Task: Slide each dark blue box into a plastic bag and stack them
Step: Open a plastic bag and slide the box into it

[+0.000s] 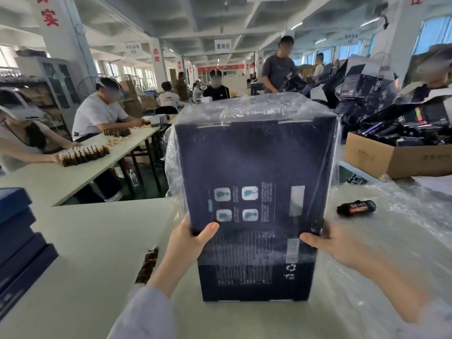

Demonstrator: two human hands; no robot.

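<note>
A dark blue box (254, 167) stands tilted up in front of me, its printed back facing me. A clear plastic bag (244, 106) covers its upper part down to about my thumbs; the box's lowest part is bare. My left hand (188, 243) grips the box's left edge, thumb on the face. My right hand (337, 245) grips the right edge, thumb on the face. A stack of dark blue boxes (17, 243) lies at the far left of the table.
Loose clear plastic bags (391, 241) spread over the table's right side, with a small black tube (355, 208) on them. Brown packets (148, 265) lie left of the box. A cardboard carton (396, 157) of dark items stands right. Other workers sit at a table (73, 172) on the left.
</note>
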